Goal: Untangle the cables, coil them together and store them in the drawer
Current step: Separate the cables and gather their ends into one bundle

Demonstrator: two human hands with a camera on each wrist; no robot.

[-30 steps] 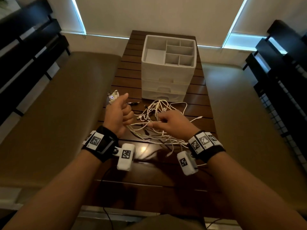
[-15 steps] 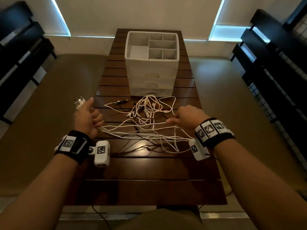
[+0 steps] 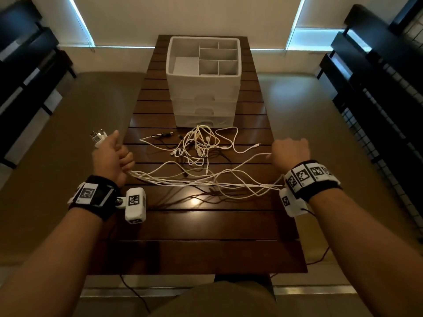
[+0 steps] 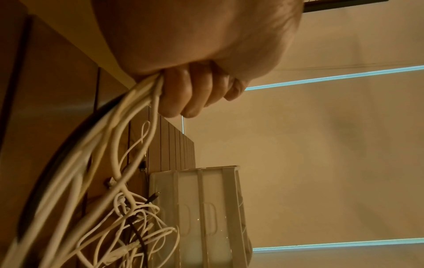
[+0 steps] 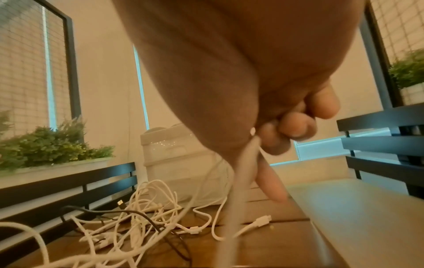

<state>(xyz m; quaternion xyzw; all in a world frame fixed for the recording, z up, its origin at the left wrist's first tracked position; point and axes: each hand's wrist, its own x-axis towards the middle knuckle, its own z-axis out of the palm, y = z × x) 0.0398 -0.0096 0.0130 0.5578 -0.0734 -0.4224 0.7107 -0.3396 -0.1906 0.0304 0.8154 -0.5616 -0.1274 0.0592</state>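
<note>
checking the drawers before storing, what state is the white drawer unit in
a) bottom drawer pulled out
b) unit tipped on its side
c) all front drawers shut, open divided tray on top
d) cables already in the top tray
c: the white drawer unit stands upright with its front drawers flush, and its divided top tray holds no cables.

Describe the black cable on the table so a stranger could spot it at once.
Start at the white drawer unit at the far end of the slatted wooden table. Just in front of it lies a tangle of white cables. The black cable runs through that heap, its plug pointing left; it is the only dark one.
</note>
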